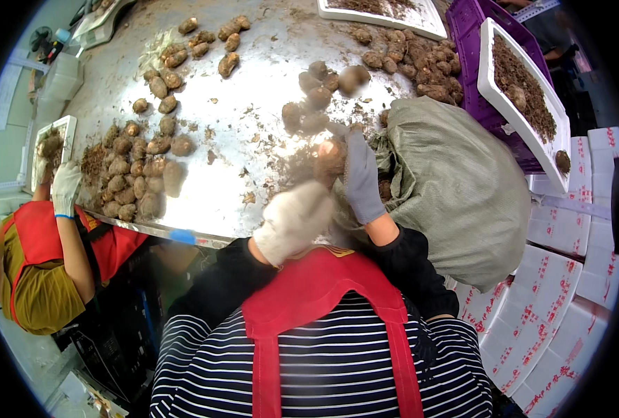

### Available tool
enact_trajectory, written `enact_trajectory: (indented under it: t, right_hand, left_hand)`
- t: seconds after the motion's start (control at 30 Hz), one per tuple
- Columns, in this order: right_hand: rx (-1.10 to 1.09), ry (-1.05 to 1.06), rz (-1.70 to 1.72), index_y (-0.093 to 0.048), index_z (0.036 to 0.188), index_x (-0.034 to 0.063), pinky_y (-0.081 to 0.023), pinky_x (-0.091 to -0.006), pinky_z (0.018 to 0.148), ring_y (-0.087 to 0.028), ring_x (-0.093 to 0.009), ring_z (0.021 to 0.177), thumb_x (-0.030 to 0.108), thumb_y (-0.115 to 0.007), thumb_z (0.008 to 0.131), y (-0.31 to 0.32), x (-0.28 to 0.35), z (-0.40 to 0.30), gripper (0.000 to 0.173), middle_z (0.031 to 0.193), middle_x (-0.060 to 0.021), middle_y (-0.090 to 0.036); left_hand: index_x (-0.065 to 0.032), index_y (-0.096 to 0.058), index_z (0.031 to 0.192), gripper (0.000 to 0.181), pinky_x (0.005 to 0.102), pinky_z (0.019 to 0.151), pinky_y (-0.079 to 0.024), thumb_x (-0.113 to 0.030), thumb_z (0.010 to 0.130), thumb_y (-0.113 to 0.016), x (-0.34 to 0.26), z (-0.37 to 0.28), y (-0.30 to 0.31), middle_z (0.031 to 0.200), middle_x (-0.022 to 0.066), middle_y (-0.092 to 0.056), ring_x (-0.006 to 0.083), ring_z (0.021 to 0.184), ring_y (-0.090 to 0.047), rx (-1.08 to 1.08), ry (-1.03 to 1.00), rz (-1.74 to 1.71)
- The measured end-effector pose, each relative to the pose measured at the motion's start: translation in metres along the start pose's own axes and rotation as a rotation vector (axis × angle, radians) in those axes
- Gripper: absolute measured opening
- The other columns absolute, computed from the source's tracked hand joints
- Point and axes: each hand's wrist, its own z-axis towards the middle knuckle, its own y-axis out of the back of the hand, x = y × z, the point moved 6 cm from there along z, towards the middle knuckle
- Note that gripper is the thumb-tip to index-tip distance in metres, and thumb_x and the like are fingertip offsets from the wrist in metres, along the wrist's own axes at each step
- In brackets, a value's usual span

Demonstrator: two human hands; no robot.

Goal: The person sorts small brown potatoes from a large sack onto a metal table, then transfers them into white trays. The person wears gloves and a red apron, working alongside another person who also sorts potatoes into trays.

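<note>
My left hand (296, 222), in a whitish work glove, is blurred near the table's front edge; whether it grips something is hidden. My right hand (360, 177), in a grey glove, is at the mouth of a green woven sack (455, 183), its fingers against a brown taro corm (331, 155) with a pale cut end. Between the two hands lies this corm, partly blurred. Just beyond them a loose group of taro corms (318, 97) rests on the metal table (220, 183), among scraps of peel and soil.
Many corms (126, 172) are heaped at the left, near a co-worker's gloved hand (67, 183). Another heap (429, 62) lies at the back right by a purple crate (471, 68). White foam trays (529, 104) hold debris. White cartons (539, 313) with red print are stacked at the right.
</note>
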Motion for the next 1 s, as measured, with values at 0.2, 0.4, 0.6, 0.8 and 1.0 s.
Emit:
enact_trajectory:
  t: [0.2, 0.4, 0.6, 0.8, 1.0]
  right_hand:
    - [0.050, 0.012, -0.157, -0.056, 0.124, 0.0060, -0.052, -0.0397, 0.069, -0.065, -0.034, 0.081, 0.015, -0.039, 0.099, -0.009, 0.019, 0.013, 0.032, 0.110, -0.0159, -0.067]
    - [0.117, 0.016, -0.260, -0.057, 0.127, 0.0081, -0.050, -0.0371, 0.054, -0.065, -0.031, 0.061, 0.016, -0.048, 0.097, -0.016, 0.001, 0.026, 0.032, 0.092, -0.0136, -0.069]
    - [0.188, 0.089, -0.113, -0.057, 0.132, 0.0070, -0.044, -0.0368, 0.047, -0.056, -0.027, 0.047, 0.017, -0.053, 0.093, -0.008, 0.024, 0.021, 0.040, 0.060, -0.0105, -0.060]
    - [0.225, 0.293, 0.009, -0.059, 0.130, 0.0025, -0.041, -0.0377, 0.045, -0.051, -0.026, 0.042, 0.020, -0.051, 0.093, 0.001, 0.051, 0.017, 0.042, 0.053, -0.0096, -0.054]
    - [0.204, 0.301, -0.049, -0.062, 0.126, 0.0028, -0.043, -0.0357, 0.051, -0.055, -0.023, 0.050, 0.026, -0.053, 0.094, 0.005, 0.044, 0.022, 0.041, 0.064, -0.0090, -0.060]
  left_hand:
    - [-0.0051, -0.059, 0.090, 0.016, 0.0235, 0.050, -0.040, -0.019, 0.098, -0.056, 0.016, 0.017, 0.018, 0.074, -0.0018, -0.057, 0.0057, 0.058, -0.048, -0.170, 0.452, -0.863]
    - [-0.0037, -0.060, 0.093, 0.005, 0.0211, 0.050, -0.046, -0.006, 0.093, -0.056, 0.009, 0.011, 0.007, 0.073, 0.0016, -0.062, 0.0063, 0.061, -0.056, -0.189, -0.103, -0.178]
    - [0.0021, -0.060, 0.112, 0.023, 0.0216, 0.065, -0.045, -0.014, 0.096, -0.057, 0.024, 0.032, 0.045, 0.083, 0.0019, -0.059, 0.0067, 0.070, -0.052, -0.214, 0.266, -0.494]
    - [0.0006, -0.064, 0.100, 0.019, 0.0228, 0.056, -0.046, -0.017, 0.096, -0.061, 0.064, 0.031, 0.018, 0.083, 0.0032, -0.065, 0.0076, 0.067, -0.058, 0.039, 0.474, -0.698]
    - [-0.0022, -0.051, 0.132, 0.046, 0.0234, 0.057, -0.051, -0.034, 0.100, -0.055, 0.078, -0.001, 0.013, 0.088, 0.0084, -0.068, 0.0136, 0.071, -0.066, 0.167, 0.646, -1.049]
